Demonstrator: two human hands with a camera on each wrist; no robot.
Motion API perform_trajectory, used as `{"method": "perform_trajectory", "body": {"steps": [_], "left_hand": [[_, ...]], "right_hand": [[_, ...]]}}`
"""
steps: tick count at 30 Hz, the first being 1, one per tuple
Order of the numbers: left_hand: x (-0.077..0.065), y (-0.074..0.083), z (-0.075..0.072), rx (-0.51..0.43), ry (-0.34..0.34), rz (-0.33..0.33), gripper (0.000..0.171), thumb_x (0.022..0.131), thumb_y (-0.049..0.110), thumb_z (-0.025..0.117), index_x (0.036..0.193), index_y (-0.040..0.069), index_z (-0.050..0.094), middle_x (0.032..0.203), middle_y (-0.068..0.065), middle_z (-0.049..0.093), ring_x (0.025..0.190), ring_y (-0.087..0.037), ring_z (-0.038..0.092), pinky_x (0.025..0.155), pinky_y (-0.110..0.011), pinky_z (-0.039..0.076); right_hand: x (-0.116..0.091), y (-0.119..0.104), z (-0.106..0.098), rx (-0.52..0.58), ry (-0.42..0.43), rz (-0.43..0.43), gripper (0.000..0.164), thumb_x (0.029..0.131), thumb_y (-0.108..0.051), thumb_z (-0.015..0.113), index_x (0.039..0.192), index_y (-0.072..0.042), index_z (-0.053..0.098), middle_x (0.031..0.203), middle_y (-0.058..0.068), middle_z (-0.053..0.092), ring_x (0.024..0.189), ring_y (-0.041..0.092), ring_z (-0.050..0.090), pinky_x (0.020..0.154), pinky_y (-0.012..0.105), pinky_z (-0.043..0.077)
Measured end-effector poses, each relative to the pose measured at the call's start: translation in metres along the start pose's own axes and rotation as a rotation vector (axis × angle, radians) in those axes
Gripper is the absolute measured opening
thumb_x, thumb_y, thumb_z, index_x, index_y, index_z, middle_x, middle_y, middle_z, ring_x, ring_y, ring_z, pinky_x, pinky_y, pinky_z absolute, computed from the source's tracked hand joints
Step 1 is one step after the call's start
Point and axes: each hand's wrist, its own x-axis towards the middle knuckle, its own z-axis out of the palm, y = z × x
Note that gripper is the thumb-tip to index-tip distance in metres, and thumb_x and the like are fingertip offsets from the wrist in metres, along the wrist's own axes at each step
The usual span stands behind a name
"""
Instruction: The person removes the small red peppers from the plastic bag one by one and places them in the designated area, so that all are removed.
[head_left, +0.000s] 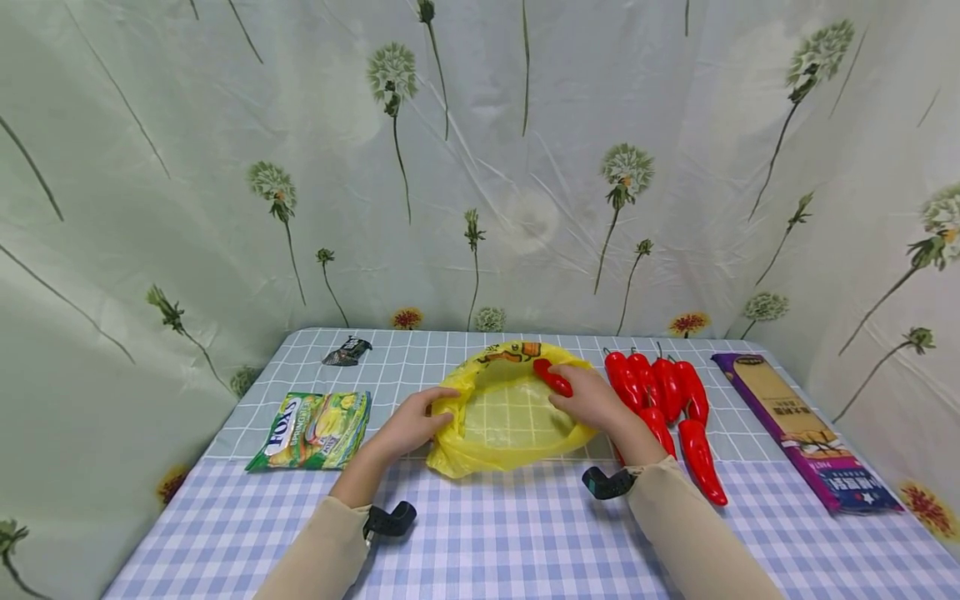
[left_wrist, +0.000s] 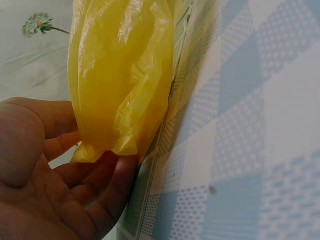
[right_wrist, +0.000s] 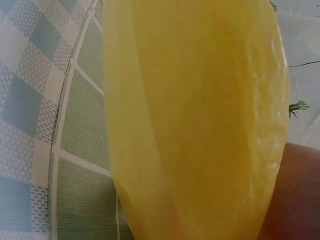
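A yellow plastic bag (head_left: 487, 457) lies mid-table with its mouth spread wide and a printed pattern on its far side. My left hand (head_left: 416, 421) grips the bag's left edge; in the left wrist view its fingers (left_wrist: 107, 200) curl behind the crumpled yellow plastic (left_wrist: 117, 75). Over the right part of the bag's mouth, my right hand (head_left: 592, 400) pinches a glossy red chili pepper (head_left: 553, 379) that points toward the far left. The bag's side (right_wrist: 195, 100) fills most of the right wrist view and hides that hand's fingers and the pepper.
Several more red chili peppers (head_left: 697, 458) lie right of the bag, partly behind my right forearm. A purple-and-tan packet (head_left: 802, 429) lies at the far right. On the left are a green Fox's packet (head_left: 315, 429) and, farther back, a small black wrapper (head_left: 347, 351).
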Motion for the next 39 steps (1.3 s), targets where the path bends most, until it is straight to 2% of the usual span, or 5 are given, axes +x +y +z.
{"method": "perform_trajectory", "body": {"steps": [8, 16, 26, 32, 39], "left_hand": [[0.0, 0.001, 0.0, 0.001, 0.001, -0.002, 0.037, 0.097, 0.012, 0.062, 0.134, 0.015, 0.062, 0.139, -0.015, 0.058, 0.087, -0.018, 0.06, 0.067, -0.028, 0.054], [-0.002, 0.002, 0.001, -0.003, -0.007, 0.002, 0.038, 0.097, 0.011, 0.061, 0.135, 0.014, 0.062, 0.142, -0.016, 0.056, 0.077, -0.016, 0.059, 0.064, -0.029, 0.054], [-0.001, 0.003, -0.001, 0.011, -0.009, 0.003, 0.039, 0.097, 0.012, 0.062, 0.135, 0.015, 0.062, 0.143, -0.014, 0.056, 0.081, -0.016, 0.059, 0.066, -0.028, 0.053], [-0.001, 0.003, -0.002, 0.01, -0.018, 0.014, 0.039, 0.097, 0.01, 0.061, 0.136, 0.013, 0.061, 0.14, -0.016, 0.057, 0.073, -0.016, 0.057, 0.063, -0.028, 0.052], [-0.001, 0.003, -0.002, 0.018, -0.015, 0.015, 0.039, 0.097, 0.011, 0.061, 0.135, 0.014, 0.061, 0.142, -0.015, 0.057, 0.079, -0.016, 0.057, 0.065, -0.028, 0.053]], "right_hand": [[0.006, 0.003, 0.001, -0.076, 0.004, -0.014, 0.052, 0.091, -0.023, 0.07, 0.139, -0.006, 0.057, 0.133, 0.016, 0.064, 0.118, 0.034, 0.057, 0.103, 0.053, 0.05], [0.009, 0.002, 0.004, -0.019, 0.001, 0.026, 0.052, 0.088, -0.02, 0.075, 0.135, -0.011, 0.057, 0.126, 0.013, 0.065, 0.112, 0.029, 0.059, 0.1, 0.049, 0.053], [0.008, -0.006, 0.008, -0.038, -0.009, -0.006, 0.044, 0.083, -0.022, 0.081, 0.121, -0.016, 0.062, 0.115, 0.007, 0.068, 0.101, 0.023, 0.061, 0.093, 0.044, 0.055], [0.004, -0.01, 0.008, -0.064, -0.032, -0.042, 0.039, 0.083, -0.019, 0.081, 0.117, -0.019, 0.062, 0.111, 0.006, 0.069, 0.098, 0.022, 0.061, 0.09, 0.041, 0.056], [-0.001, -0.012, 0.007, 0.005, -0.09, -0.092, 0.042, 0.088, -0.015, 0.076, 0.126, -0.019, 0.059, 0.114, 0.007, 0.07, 0.099, 0.021, 0.064, 0.084, 0.035, 0.059]]}}
